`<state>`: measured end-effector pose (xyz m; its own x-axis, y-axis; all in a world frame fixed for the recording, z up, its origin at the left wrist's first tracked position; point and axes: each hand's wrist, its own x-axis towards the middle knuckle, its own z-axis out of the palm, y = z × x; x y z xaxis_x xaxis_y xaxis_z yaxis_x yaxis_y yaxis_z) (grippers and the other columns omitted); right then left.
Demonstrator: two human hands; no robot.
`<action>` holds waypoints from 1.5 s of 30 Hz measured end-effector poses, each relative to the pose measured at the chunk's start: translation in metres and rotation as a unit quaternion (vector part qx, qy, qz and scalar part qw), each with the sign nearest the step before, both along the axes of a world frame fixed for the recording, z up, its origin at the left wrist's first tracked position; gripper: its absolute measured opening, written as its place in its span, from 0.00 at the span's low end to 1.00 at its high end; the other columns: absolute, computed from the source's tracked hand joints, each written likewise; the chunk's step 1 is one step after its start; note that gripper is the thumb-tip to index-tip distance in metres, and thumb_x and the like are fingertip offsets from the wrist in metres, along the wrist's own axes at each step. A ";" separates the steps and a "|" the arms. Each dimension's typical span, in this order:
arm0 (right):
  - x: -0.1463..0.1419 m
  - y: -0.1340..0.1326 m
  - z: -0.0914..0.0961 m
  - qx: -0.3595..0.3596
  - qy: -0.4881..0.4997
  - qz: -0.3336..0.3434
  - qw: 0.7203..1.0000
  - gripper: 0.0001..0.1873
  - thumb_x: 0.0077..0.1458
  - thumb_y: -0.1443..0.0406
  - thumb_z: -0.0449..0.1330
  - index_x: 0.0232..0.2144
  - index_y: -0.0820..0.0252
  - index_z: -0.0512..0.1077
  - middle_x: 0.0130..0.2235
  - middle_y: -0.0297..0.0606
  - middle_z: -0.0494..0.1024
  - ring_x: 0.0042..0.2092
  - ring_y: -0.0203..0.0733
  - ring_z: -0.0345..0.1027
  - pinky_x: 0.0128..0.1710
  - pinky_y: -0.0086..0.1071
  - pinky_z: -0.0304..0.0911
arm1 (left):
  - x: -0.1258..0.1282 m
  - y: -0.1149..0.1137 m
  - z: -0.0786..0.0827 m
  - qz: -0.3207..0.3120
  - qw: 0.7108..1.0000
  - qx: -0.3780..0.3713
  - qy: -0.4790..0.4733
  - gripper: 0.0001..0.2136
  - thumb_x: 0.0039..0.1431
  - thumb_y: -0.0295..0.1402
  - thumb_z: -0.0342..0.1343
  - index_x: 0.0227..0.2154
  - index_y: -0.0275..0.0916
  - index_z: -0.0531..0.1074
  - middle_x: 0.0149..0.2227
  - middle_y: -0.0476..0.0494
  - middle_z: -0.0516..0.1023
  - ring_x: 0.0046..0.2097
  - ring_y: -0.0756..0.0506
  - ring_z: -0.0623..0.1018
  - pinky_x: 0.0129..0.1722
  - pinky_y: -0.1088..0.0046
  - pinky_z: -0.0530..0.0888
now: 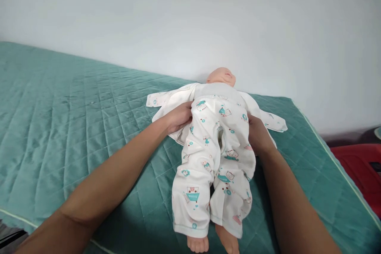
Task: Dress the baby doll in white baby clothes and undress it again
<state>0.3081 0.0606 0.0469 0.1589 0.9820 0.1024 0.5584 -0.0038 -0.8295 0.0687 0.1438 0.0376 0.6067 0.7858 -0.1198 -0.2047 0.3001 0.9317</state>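
Observation:
A baby doll (222, 76) lies on its back on a green quilted bed (74, 99), head toward the wall, bare feet toward me. It wears white printed trousers (214, 158), and a white printed top (172, 101) lies spread open under it. My left hand (178, 117) grips the trousers' waist on the doll's left side as I see it. My right hand (257, 135) holds the waist on the other side, its fingers partly hidden behind the cloth.
A plain pale wall (190, 16) runs behind the bed. A red object (358, 170) sits on the floor past the bed's right edge. The quilt stretches wide to the left of the doll.

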 end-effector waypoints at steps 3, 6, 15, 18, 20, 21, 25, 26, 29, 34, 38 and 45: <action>0.000 0.001 0.005 -0.026 -0.070 -0.006 0.997 0.19 0.47 0.59 0.65 0.42 0.59 0.81 0.46 0.42 0.84 0.51 0.60 0.75 0.51 0.46 0.70 | -0.001 -0.004 0.005 -0.022 1.000 0.004 0.005 0.18 0.53 0.24 0.64 0.48 0.36 0.77 0.47 0.36 0.83 0.54 0.38 0.80 0.58 0.55 0.74; 0.003 0.003 0.008 -0.031 -0.085 0.014 0.996 0.18 0.48 0.60 0.64 0.42 0.57 0.81 0.48 0.43 0.83 0.53 0.62 0.74 0.51 0.46 0.70 | -0.002 -0.006 0.007 -0.024 0.999 -0.026 0.001 0.16 0.56 0.26 0.63 0.48 0.34 0.76 0.48 0.33 0.82 0.53 0.38 0.80 0.59 0.55 0.74; -0.005 -0.003 0.011 -0.044 0.051 0.054 0.996 0.18 0.52 0.60 0.63 0.46 0.57 0.80 0.54 0.39 0.80 0.57 0.55 0.71 0.60 0.47 0.65 | -0.004 -0.006 0.003 -0.033 0.998 -0.046 0.019 0.15 0.59 0.28 0.61 0.49 0.33 0.76 0.50 0.32 0.81 0.50 0.38 0.82 0.55 0.57 0.77; -0.006 -0.003 0.009 -0.035 0.086 0.051 0.994 0.19 0.49 0.59 0.66 0.45 0.56 0.80 0.53 0.39 0.81 0.58 0.56 0.70 0.60 0.45 0.65 | -0.004 -0.004 0.000 -0.041 0.998 -0.041 0.016 0.15 0.59 0.28 0.62 0.49 0.34 0.75 0.50 0.32 0.81 0.51 0.37 0.82 0.55 0.56 0.77; -0.006 -0.003 0.007 -0.035 0.098 0.040 0.994 0.19 0.48 0.59 0.67 0.44 0.55 0.80 0.52 0.39 0.82 0.57 0.56 0.72 0.60 0.47 0.65 | -0.004 -0.002 -0.002 -0.047 0.998 -0.041 0.004 0.15 0.59 0.28 0.62 0.49 0.35 0.75 0.50 0.33 0.81 0.52 0.38 0.81 0.56 0.56 0.76; -0.007 -0.003 0.007 -0.036 0.104 0.033 0.993 0.18 0.48 0.59 0.67 0.43 0.55 0.80 0.51 0.40 0.82 0.56 0.56 0.73 0.59 0.48 0.66 | -0.004 -0.001 -0.003 -0.048 0.998 -0.041 -0.002 0.15 0.58 0.27 0.62 0.48 0.35 0.75 0.50 0.33 0.82 0.52 0.39 0.81 0.57 0.57 0.76; -0.009 -0.004 0.008 -0.037 0.106 0.010 0.994 0.17 0.48 0.58 0.67 0.41 0.54 0.81 0.48 0.40 0.84 0.54 0.57 0.73 0.58 0.49 0.67 | -0.006 0.004 -0.008 -0.056 0.997 -0.039 -0.021 0.20 0.49 0.19 0.63 0.47 0.35 0.76 0.49 0.35 0.82 0.54 0.38 0.79 0.58 0.56 0.74; -0.009 -0.004 0.009 -0.033 0.097 0.012 0.995 0.16 0.48 0.58 0.67 0.41 0.54 0.81 0.47 0.41 0.84 0.55 0.58 0.73 0.58 0.49 0.67 | -0.006 0.005 -0.009 -0.059 0.997 -0.037 -0.021 0.22 0.47 0.18 0.62 0.47 0.36 0.76 0.49 0.36 0.82 0.54 0.38 0.79 0.58 0.56 0.74; -0.006 -0.004 0.010 -0.026 0.052 0.042 0.997 0.16 0.47 0.59 0.66 0.40 0.55 0.82 0.49 0.41 0.83 0.56 0.58 0.72 0.60 0.49 0.65 | -0.008 0.004 -0.007 -0.048 0.999 -0.020 0.002 0.23 0.45 0.18 0.63 0.46 0.37 0.77 0.47 0.37 0.83 0.54 0.37 0.79 0.57 0.56 0.75; -0.002 -0.002 0.010 -0.048 0.006 0.031 0.998 0.16 0.44 0.60 0.67 0.37 0.57 0.82 0.47 0.43 0.84 0.52 0.60 0.74 0.53 0.47 0.70 | -0.006 -0.005 0.002 -0.002 0.998 0.036 0.059 0.19 0.47 0.25 0.68 0.45 0.36 0.78 0.45 0.36 0.84 0.55 0.33 0.78 0.57 0.52 0.73; -0.005 -0.002 0.012 -0.059 -0.013 0.016 0.998 0.17 0.43 0.60 0.68 0.37 0.59 0.82 0.46 0.45 0.84 0.53 0.63 0.73 0.50 0.46 0.71 | -0.001 -0.009 0.004 -0.007 0.998 0.035 0.044 0.19 0.47 0.29 0.69 0.44 0.37 0.78 0.47 0.35 0.83 0.55 0.32 0.78 0.57 0.49 0.72; -0.008 -0.003 0.013 -0.054 0.027 0.020 0.998 0.13 0.45 0.58 0.67 0.34 0.57 0.82 0.44 0.42 0.85 0.51 0.60 0.75 0.55 0.48 0.69 | 0.001 -0.008 -0.003 0.007 0.998 0.059 0.019 0.20 0.46 0.33 0.70 0.45 0.36 0.79 0.49 0.34 0.82 0.59 0.32 0.75 0.59 0.52 0.71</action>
